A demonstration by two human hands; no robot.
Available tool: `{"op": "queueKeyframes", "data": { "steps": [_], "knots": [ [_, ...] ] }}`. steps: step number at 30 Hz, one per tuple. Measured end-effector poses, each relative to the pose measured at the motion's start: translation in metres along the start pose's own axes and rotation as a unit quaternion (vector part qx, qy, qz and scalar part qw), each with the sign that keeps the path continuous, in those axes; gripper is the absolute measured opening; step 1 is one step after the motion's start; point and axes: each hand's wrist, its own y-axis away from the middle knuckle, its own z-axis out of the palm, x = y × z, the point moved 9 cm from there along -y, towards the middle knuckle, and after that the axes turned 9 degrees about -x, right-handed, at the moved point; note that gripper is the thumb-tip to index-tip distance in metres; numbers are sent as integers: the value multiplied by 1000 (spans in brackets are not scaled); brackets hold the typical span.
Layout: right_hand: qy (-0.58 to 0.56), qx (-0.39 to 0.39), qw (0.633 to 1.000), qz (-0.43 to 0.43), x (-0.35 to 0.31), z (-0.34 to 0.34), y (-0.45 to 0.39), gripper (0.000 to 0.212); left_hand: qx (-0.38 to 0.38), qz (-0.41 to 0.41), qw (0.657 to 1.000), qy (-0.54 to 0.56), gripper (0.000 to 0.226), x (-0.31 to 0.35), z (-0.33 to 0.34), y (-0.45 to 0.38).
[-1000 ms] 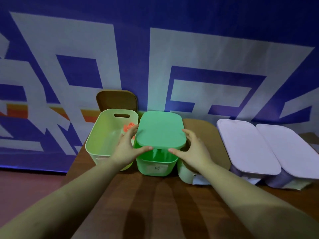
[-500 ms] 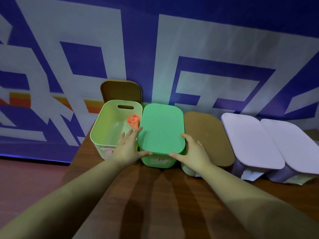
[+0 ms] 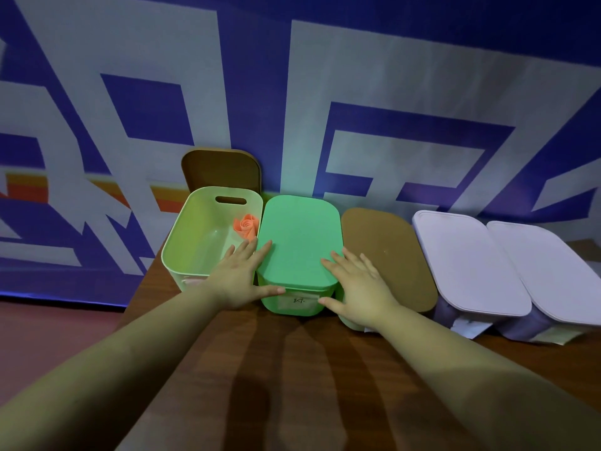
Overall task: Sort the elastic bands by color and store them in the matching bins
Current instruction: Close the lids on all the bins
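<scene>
Both hands, the left hand [image 3: 239, 281] and right hand [image 3: 361, 288], lay flat with straight fingers on the green lid [image 3: 299, 242], seating it on the green bin [image 3: 292, 302]. An orange band [image 3: 246, 225] sat in the open pale bin [image 3: 208, 232] alongside. Next, probably, that bin's brown lid [image 3: 221, 169].

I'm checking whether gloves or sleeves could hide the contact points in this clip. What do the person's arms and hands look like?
Both forearms are bare up to the frame edge, with no sleeve in view. The left hand and right hand wear no gloves, and no rings, watch or wristband show. No markings or cables are visible. The dim bluish light gives everything a tint, so finer detail cannot be made out.
</scene>
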Motion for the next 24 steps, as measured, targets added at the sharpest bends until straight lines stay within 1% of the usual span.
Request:
{"op": "queueKeyframes", "data": {
  "steps": [2, 6, 11, 17, 21, 24],
  "knots": [
    [20, -10, 1000, 0, -1, 2, -2, 74, -14, -2, 999, -29, 105, 4, 2, -3],
    [47, -11, 999, -5, -3, 7, -3, 67, 8, -3, 998, -61, 98, 7, 1, -2],
    [64, 1, 998, -9, -7, 7, -2, 62, 29, -4, 996, -85, 96, 7, 4, 0],
    [69, 36, 996, -30, -14, 7, -3, 68, 32, 4, 989, -146, 94, 5, 6, -1],
    [51, 36, 997, -39, -21, 13, -8, 66, 31, 3, 990, -136, 90, 4, 9, -1],
    [63, 27, 998, -15, -17, 18, -10, 67, 36, -3, 992, -120, 96, 3, 10, -1]
  ]
}}
